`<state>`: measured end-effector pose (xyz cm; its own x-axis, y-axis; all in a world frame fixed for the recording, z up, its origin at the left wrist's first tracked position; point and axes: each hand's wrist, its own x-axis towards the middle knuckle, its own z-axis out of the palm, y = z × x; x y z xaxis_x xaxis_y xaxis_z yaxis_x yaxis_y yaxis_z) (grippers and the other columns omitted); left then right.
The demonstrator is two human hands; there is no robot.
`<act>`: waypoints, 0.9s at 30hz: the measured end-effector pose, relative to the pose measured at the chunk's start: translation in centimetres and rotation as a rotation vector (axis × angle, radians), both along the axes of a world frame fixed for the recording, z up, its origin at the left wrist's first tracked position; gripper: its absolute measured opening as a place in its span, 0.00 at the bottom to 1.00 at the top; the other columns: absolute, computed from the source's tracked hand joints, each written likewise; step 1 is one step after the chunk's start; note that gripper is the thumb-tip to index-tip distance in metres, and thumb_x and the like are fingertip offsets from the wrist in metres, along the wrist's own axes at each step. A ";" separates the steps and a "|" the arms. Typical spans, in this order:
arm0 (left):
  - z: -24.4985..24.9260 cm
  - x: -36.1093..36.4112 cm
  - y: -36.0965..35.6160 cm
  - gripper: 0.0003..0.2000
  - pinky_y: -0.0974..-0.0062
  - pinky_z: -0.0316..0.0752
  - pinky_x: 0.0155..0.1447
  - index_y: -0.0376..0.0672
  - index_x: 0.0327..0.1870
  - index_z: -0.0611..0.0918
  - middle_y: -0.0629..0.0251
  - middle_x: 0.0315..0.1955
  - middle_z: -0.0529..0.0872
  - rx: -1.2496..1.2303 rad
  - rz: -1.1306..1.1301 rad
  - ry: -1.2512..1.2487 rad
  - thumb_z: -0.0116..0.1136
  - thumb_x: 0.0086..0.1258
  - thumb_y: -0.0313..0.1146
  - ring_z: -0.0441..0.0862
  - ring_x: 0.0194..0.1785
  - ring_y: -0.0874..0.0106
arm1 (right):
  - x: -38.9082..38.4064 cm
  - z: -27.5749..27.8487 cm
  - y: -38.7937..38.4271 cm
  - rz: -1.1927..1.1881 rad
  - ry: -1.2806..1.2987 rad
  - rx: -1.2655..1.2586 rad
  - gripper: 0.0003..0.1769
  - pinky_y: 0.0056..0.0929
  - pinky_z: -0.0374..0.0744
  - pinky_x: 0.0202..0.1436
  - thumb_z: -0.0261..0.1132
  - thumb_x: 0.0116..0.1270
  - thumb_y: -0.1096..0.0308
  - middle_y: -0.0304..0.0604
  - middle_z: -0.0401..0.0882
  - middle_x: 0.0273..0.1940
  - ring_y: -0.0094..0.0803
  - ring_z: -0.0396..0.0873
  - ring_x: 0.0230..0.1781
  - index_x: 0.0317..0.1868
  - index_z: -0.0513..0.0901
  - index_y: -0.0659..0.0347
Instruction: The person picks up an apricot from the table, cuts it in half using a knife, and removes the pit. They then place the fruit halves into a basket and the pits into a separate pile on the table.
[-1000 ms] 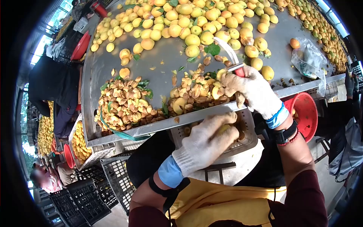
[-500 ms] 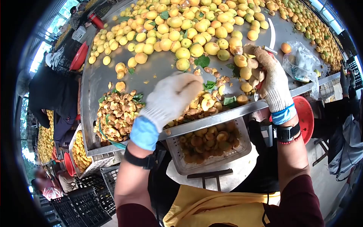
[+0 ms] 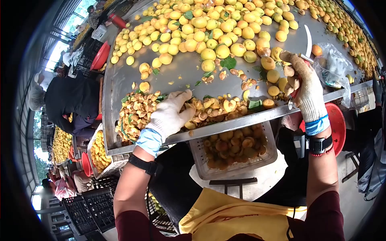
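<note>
My left hand (image 3: 171,114), in a white knit glove with a blue cuff, lies palm down at the near edge of the metal table. Its fingers are apart, touching a heap of brown and yellow cut fruit pieces (image 3: 134,112). My right hand (image 3: 305,86), gloved too, is closed around the red handle of a curved knife (image 3: 309,42), whose blade points up and away. Whole yellow fruits, which look like apricots (image 3: 209,54), cover the table beyond both hands. Several lie right beside my right hand's fingers. More cut pieces (image 3: 225,106) line the edge between the hands.
A raised metal rim (image 3: 233,125) borders the table. Below it sits a white plastic basket (image 3: 201,170) of fruit. A clear plastic bag (image 3: 331,66) lies right of the knife. A red basin (image 3: 335,124) is below right. A person in dark clothes (image 3: 74,100) bends at the left.
My left hand has moved down and opened onto the fruit pieces near the edge. My right hand keeps the knife. The whole view has shifted, with the scene now further right.
</note>
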<state>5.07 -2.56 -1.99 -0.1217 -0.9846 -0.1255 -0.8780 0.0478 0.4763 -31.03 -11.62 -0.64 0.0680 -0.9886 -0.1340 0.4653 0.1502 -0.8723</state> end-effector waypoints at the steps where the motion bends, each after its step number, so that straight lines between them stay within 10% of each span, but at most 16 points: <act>1: -0.2 -0.8 0.1 0.25 0.66 0.79 0.66 0.39 0.67 0.82 0.47 0.62 0.83 -0.059 0.063 0.028 0.68 0.71 0.38 0.86 0.61 0.55 | 0.0 0.3 0.4 0.017 -0.005 0.004 0.16 0.18 0.73 0.16 0.63 0.81 0.61 0.34 0.84 0.30 0.17 0.70 0.15 0.56 0.84 0.65; 8: -3.0 -8.9 -3.4 0.20 0.56 0.79 0.62 0.44 0.60 0.86 0.51 0.47 0.89 -0.094 -0.299 -0.277 0.60 0.75 0.46 0.86 0.54 0.50 | 1.5 0.3 1.1 0.059 -0.027 0.052 0.14 0.19 0.71 0.15 0.65 0.79 0.61 0.37 0.87 0.32 0.17 0.71 0.14 0.56 0.86 0.61; 14: -1.0 -6.0 -2.6 0.15 0.59 0.79 0.57 0.39 0.52 0.88 0.50 0.45 0.88 0.091 0.006 0.345 0.58 0.76 0.40 0.86 0.50 0.52 | 1.3 0.2 0.5 0.102 -0.010 0.043 0.13 0.20 0.72 0.14 0.66 0.79 0.61 0.38 0.88 0.31 0.19 0.73 0.12 0.53 0.86 0.62; 20: -0.9 -8.6 -3.8 0.23 0.63 0.75 0.73 0.45 0.66 0.82 0.50 0.71 0.77 -0.157 -0.102 -0.034 0.63 0.75 0.46 0.79 0.70 0.50 | 0.8 -0.1 0.8 0.073 0.011 0.041 0.13 0.20 0.72 0.14 0.65 0.79 0.61 0.38 0.87 0.31 0.21 0.74 0.12 0.53 0.86 0.62; 23: -3.6 -12.2 -7.7 0.25 0.59 0.74 0.73 0.46 0.68 0.80 0.51 0.69 0.77 -0.450 -0.289 -0.021 0.63 0.74 0.47 0.77 0.71 0.49 | 1.0 0.5 0.7 0.058 -0.047 0.056 0.13 0.19 0.71 0.15 0.65 0.79 0.61 0.37 0.86 0.30 0.21 0.73 0.13 0.53 0.85 0.61; 27: -4.4 -15.7 -10.0 0.23 0.57 0.75 0.68 0.45 0.59 0.86 0.52 0.63 0.80 -0.217 -0.385 -0.078 0.59 0.72 0.50 0.78 0.64 0.52 | 1.0 1.1 0.3 0.063 -0.078 0.041 0.15 0.18 0.72 0.18 0.64 0.80 0.61 0.37 0.84 0.30 0.19 0.72 0.16 0.55 0.84 0.64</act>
